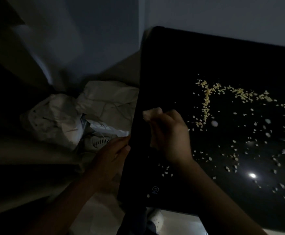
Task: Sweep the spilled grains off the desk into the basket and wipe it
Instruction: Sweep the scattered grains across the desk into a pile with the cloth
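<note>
Dotting glossy black counter [172, 65]: pale yellow grains [206, 99]; right hand [170, 134] grip clamped on pale wad [151, 113]; left hand [111, 160] grip apart.

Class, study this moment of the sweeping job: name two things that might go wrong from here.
1. The grains lie widely scattered on the desk; the small wad in the right hand may flick some away.
2. Grains pushed past the left hand at the desk edge could miss the basket below.
</note>
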{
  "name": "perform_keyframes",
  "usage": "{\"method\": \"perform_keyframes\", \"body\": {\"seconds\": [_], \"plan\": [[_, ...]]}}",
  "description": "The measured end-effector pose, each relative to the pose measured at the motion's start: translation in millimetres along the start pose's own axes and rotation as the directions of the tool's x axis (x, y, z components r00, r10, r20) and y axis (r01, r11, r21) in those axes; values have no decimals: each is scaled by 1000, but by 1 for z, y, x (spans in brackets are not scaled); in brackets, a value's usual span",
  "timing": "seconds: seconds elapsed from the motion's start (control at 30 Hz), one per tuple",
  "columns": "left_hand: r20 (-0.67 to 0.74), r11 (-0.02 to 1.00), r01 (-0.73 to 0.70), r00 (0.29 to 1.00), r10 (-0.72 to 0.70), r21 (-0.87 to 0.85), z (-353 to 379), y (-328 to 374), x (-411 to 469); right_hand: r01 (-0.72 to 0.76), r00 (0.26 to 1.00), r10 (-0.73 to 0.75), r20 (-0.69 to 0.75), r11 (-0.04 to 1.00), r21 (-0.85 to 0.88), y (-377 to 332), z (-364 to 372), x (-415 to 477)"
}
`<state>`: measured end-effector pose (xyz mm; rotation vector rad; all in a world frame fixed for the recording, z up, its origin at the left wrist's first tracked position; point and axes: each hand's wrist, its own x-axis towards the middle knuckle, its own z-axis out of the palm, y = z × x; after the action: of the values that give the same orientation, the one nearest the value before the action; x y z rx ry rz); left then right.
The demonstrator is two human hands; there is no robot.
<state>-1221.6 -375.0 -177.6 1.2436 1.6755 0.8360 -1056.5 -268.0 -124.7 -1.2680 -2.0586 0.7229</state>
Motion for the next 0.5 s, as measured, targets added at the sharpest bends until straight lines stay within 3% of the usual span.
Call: {"method": "perform_keyframes", "body": {"seconds": [0.13,0.23,0.33,0.5], "plan": [[-38,1000,-16,999,16,19,-2,2,-9,76,996,-68,60,987,-139,16,42,34],[-129,995,-64,989,74,76,-6,3,-14,-4,1000,7,13,976,-219,43,25,39],[-247,992,-61,965,86,107,-8,1,-13,-105,989,88,-116,984,-143,52,-9,28],[-326,981,-80,936,134,175,-10,4,-7,-67,992,62,-108,997,-42,31,-45,-24]]}}
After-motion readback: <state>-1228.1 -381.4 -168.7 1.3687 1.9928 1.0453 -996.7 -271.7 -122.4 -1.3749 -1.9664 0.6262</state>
